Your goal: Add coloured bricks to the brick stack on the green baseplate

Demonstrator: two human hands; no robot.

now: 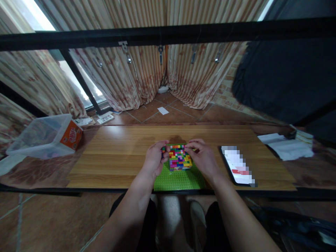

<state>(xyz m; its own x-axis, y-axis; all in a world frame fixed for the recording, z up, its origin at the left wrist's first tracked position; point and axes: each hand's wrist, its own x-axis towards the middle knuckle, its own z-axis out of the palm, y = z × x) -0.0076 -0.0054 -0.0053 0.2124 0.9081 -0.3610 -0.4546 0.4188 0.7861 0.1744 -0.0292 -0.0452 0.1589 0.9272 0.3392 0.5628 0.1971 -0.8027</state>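
Note:
A block of many-coloured small bricks [179, 158] stands on a green studded baseplate [178, 180] at the near edge of the wooden table [112, 154]. My left hand [154, 159] curls against the block's left side, fingers bent round its top left corner. My right hand [203, 157] is on the right side, with fingertips pinched at the block's top edge. Both hands touch the block; the far side of it is hidden by my fingers.
A phone or tablet [237, 165] lies right of the baseplate. White papers [286, 147] sit at the far right. A clear plastic bin [42, 136] with an orange box [71, 134] stands at the left. A black bar [168, 35] crosses overhead, with curtains behind it.

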